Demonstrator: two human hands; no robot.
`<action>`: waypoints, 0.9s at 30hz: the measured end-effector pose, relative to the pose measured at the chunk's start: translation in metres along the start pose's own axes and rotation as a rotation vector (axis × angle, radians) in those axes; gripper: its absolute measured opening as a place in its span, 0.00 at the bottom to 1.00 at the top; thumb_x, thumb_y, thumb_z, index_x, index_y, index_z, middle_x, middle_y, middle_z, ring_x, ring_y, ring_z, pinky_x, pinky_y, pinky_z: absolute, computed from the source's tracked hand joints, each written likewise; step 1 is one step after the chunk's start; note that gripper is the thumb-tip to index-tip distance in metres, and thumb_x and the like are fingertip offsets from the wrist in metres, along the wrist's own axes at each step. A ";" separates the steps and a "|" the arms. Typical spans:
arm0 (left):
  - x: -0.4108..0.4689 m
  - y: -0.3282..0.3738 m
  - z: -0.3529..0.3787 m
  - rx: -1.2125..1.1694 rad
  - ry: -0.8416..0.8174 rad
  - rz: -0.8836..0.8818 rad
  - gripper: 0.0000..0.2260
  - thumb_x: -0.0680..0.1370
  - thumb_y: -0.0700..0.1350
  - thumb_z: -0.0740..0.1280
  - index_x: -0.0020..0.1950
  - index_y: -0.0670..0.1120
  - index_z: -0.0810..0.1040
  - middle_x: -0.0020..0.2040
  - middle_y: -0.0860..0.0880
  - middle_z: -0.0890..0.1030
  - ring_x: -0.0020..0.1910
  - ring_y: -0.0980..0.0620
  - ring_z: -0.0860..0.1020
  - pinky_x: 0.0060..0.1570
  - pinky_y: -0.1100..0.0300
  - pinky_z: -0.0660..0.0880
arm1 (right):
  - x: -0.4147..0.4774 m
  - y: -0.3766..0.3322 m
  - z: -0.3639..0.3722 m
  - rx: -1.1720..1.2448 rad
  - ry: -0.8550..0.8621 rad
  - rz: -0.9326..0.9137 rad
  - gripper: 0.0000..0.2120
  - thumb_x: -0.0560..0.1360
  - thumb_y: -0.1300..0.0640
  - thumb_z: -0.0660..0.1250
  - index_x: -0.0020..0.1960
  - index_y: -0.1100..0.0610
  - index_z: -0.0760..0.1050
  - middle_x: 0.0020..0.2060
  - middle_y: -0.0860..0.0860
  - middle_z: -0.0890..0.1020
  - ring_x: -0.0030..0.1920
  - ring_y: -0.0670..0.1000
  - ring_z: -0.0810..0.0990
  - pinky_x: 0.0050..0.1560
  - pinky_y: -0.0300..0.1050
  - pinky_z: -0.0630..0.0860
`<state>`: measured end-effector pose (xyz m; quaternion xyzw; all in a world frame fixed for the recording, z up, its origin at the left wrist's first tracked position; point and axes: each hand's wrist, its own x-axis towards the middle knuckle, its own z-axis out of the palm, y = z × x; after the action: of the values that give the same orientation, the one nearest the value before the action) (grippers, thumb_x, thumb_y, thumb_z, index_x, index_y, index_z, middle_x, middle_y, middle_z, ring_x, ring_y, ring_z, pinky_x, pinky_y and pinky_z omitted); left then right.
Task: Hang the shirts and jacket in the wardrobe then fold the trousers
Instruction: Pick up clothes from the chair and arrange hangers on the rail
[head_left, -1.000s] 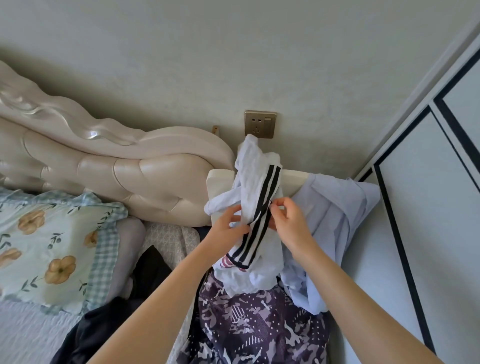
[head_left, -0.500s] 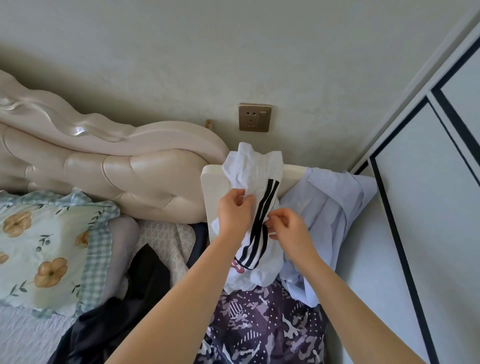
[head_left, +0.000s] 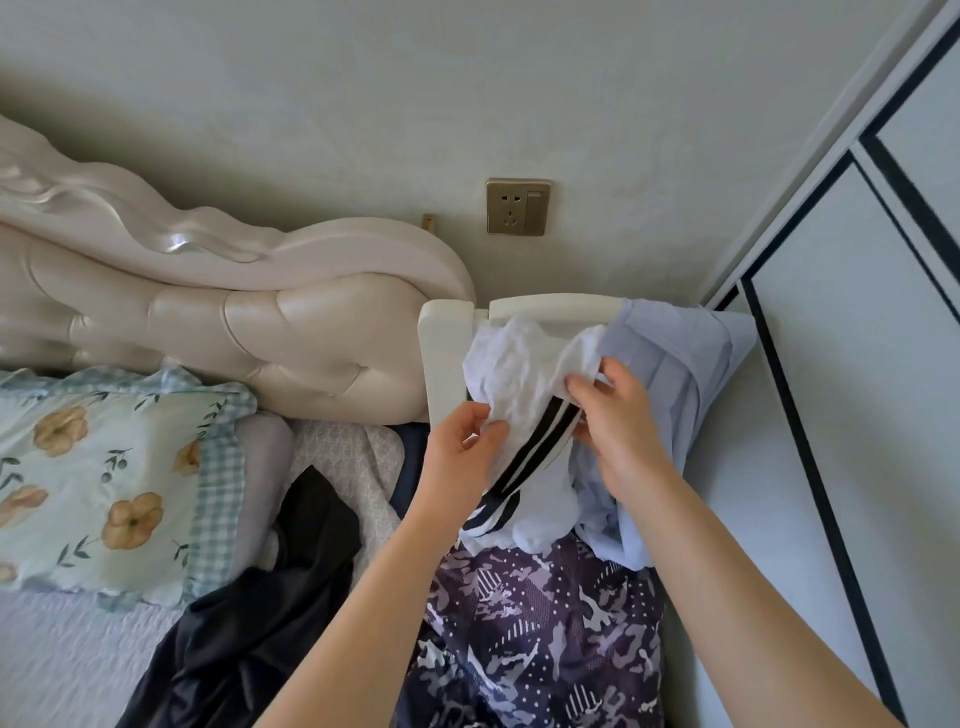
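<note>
Two hands on one white shirt (head_left: 519, 364) with black stripes, held above the bedside cabinet (head_left: 441, 353). The left hand (head_left: 467, 447) pinches a fold at its left edge; the right hand (head_left: 618, 421) grips cloth beside the stripes, fingers curled. A blue shirt (head_left: 675, 374) touches it behind, and a camouflage garment (head_left: 535, 623) lies below. The wardrobe door (head_left: 857, 415) is at right; its inside is hidden.

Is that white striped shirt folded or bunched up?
Bunched up: the white shirt is crumpled, gripped by left hand and right hand.
</note>
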<state>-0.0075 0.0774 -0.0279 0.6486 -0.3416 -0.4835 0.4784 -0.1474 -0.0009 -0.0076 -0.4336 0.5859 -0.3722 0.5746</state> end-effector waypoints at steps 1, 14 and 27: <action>-0.006 0.001 -0.004 -0.002 0.004 0.010 0.05 0.80 0.42 0.66 0.50 0.41 0.77 0.41 0.46 0.78 0.40 0.51 0.75 0.45 0.53 0.77 | -0.009 -0.003 0.003 0.007 -0.005 -0.025 0.06 0.74 0.58 0.65 0.51 0.55 0.75 0.48 0.63 0.81 0.42 0.59 0.80 0.48 0.61 0.79; -0.092 0.068 -0.066 0.035 0.064 0.366 0.08 0.79 0.44 0.67 0.42 0.54 0.80 0.32 0.56 0.78 0.31 0.59 0.73 0.34 0.68 0.73 | -0.156 -0.028 0.003 0.118 0.088 -0.218 0.04 0.77 0.58 0.68 0.44 0.57 0.79 0.34 0.47 0.83 0.38 0.48 0.85 0.38 0.40 0.80; -0.227 0.114 -0.036 0.313 -0.459 0.564 0.07 0.80 0.43 0.67 0.44 0.51 0.82 0.41 0.55 0.82 0.42 0.59 0.77 0.52 0.59 0.74 | -0.334 -0.034 -0.064 -0.840 0.423 -0.780 0.11 0.77 0.63 0.63 0.57 0.54 0.79 0.49 0.49 0.81 0.49 0.51 0.78 0.45 0.40 0.70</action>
<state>-0.0390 0.2581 0.1511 0.4696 -0.6740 -0.4075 0.3989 -0.2209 0.2960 0.1451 -0.7224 0.5822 -0.3702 0.0469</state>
